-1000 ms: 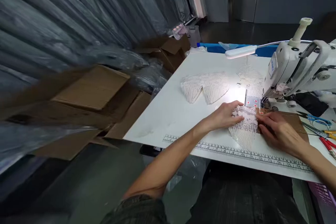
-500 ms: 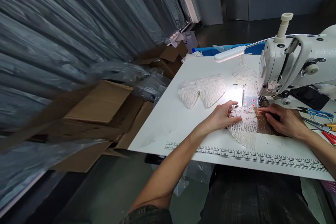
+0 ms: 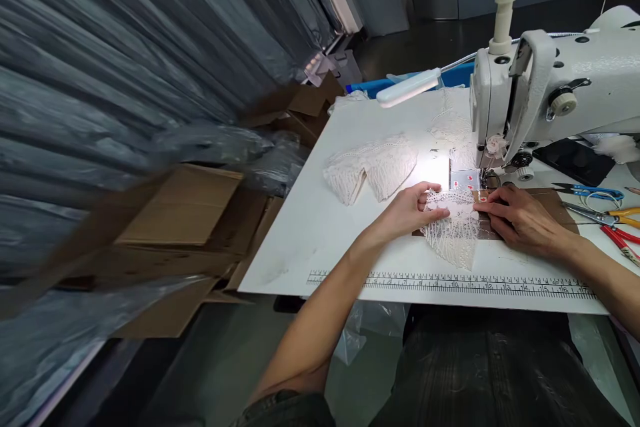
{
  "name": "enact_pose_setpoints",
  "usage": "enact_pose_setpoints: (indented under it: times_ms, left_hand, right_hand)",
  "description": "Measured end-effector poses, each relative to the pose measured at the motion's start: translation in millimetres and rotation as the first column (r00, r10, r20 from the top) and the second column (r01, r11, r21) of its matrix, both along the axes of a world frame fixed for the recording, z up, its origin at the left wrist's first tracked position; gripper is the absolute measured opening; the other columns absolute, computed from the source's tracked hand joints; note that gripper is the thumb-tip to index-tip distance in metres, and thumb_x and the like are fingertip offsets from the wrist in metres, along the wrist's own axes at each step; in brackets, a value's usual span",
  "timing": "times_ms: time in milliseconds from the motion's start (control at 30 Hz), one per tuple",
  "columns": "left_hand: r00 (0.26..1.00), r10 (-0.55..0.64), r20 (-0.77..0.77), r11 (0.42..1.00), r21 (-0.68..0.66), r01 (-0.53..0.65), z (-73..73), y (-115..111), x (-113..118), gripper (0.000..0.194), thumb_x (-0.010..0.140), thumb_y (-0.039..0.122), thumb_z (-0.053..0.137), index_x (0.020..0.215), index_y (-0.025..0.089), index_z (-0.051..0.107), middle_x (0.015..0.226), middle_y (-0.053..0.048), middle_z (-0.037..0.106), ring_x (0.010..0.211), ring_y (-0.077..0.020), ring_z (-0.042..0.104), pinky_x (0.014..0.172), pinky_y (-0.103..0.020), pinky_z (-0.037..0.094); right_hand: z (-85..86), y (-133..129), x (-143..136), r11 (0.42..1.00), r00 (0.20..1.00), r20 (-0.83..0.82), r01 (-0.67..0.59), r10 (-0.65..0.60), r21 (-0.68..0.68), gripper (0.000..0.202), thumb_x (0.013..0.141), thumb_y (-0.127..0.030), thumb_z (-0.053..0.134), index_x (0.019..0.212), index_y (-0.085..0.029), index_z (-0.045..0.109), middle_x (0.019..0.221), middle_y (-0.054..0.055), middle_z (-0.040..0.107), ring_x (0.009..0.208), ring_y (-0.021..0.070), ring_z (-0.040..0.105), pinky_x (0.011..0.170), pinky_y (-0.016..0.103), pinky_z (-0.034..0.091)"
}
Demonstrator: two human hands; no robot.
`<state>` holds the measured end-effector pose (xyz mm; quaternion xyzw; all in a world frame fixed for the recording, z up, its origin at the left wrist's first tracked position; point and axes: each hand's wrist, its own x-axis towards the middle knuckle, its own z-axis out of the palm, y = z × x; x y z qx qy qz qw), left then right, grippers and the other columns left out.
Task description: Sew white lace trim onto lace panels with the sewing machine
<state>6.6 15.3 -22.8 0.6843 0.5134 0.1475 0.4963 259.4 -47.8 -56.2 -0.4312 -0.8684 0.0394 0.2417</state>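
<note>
A white lace piece [image 3: 453, 230] lies on the table just in front of the sewing machine's presser foot [image 3: 483, 179]. My left hand [image 3: 413, 210] grips its left edge, thumb on top and fingers at the upper side. From the other side, my right hand [image 3: 520, 213] has its fingertips pinched at the lace's right edge. Under the lace and right hand is a brown strip [image 3: 547, 203] on the table. More white lace [image 3: 463, 158] lies behind the metal needle plate [image 3: 463, 180], which has red marks.
A folded lace piece [image 3: 373, 167] lies left on the white table [image 3: 295, 247]. The sewing machine [image 3: 530, 87] stands at right, a lamp [image 3: 409, 88] beside it. Blue scissors [image 3: 595, 191], yellow-handled pliers [image 3: 600, 215] and a red-handled tool [image 3: 620, 240] lie right. Cardboard boxes [image 3: 185, 207] stand left.
My right hand has moved from beside the presser foot to the lace's right edge. My left hand keeps its hold. The whole view has shifted slightly.
</note>
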Motion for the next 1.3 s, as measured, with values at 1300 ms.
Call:
enact_pose_setpoints:
  times_ms: [1300]
  left_hand:
    - [0.997,-0.035,-0.063,0.989,0.145,0.044,2.8,-9.4,0.2,0.052,0.085,0.025,0.065,0.134,0.013,0.053,0.065,0.007,0.045,0.057,-0.0107,0.046,0.054,-0.024,0.032]
  right_hand:
    - [6.3,-13.5,-0.9,0.997,0.999,-0.026,-0.035,0.033,-0.074,0.032,0.093,-0.019,0.052,0.114,-0.028,0.074,0.109,0.010,0.068,0.100,0.0274,0.062,0.083,0.049,0.056]
